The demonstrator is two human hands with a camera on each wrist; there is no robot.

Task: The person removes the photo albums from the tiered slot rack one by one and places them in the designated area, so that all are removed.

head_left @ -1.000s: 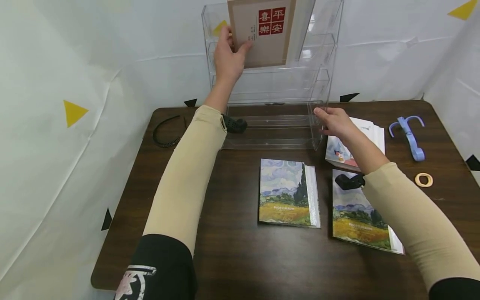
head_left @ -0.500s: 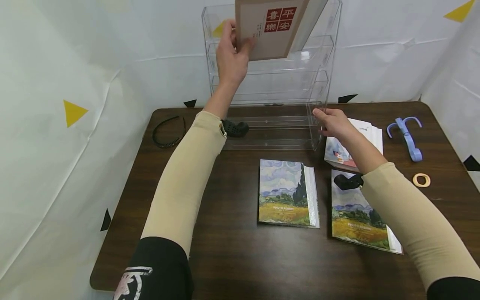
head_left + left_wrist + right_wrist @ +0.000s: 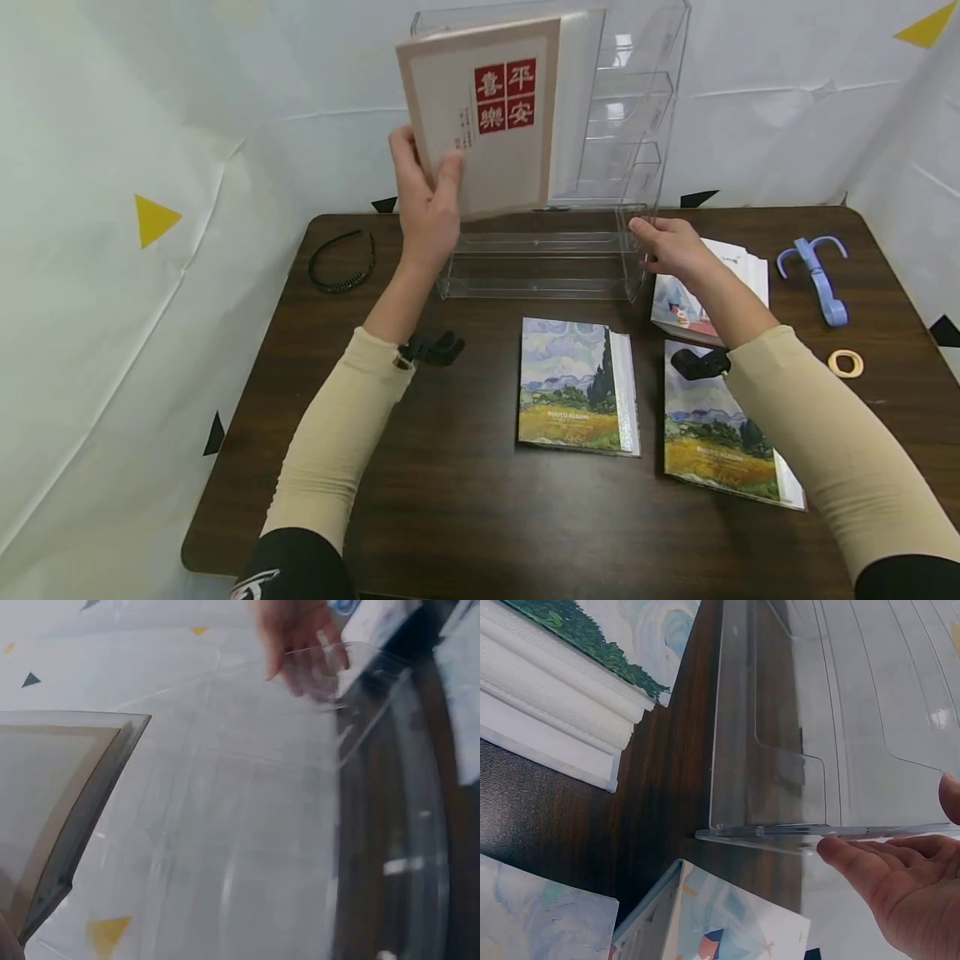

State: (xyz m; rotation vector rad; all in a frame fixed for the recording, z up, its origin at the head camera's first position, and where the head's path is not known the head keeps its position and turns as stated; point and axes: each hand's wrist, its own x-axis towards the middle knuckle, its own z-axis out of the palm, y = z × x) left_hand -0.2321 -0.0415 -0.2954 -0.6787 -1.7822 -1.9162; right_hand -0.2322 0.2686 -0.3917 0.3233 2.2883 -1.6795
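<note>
My left hand [image 3: 431, 200] grips the lower left edge of a beige photo album [image 3: 498, 150] with red squares of Chinese characters, thumb on its cover. The album is raised in front of a clear tiered rack [image 3: 551, 243] and hides part of it. In the left wrist view the album [image 3: 45, 802] shows at the left edge. My right hand [image 3: 671, 246] holds the rack's right side panel, thumb on one face and fingers on the other. In the right wrist view that hand [image 3: 907, 881] is partly cut off beside the panel.
Two landscape-covered photo albums lie on the dark table, one in the middle [image 3: 570, 383], one under my right forearm [image 3: 720, 425]. A white illustrated book stack [image 3: 682, 300] sits right of the rack. Further right are a blue hook-like item [image 3: 821, 279] and a yellow ring [image 3: 845, 363]; a black headband [image 3: 341, 262] lies left.
My left hand has brought the beige album down, left and towards me, away from the upper part of the rack. The right hand has stayed at the rack's side.
</note>
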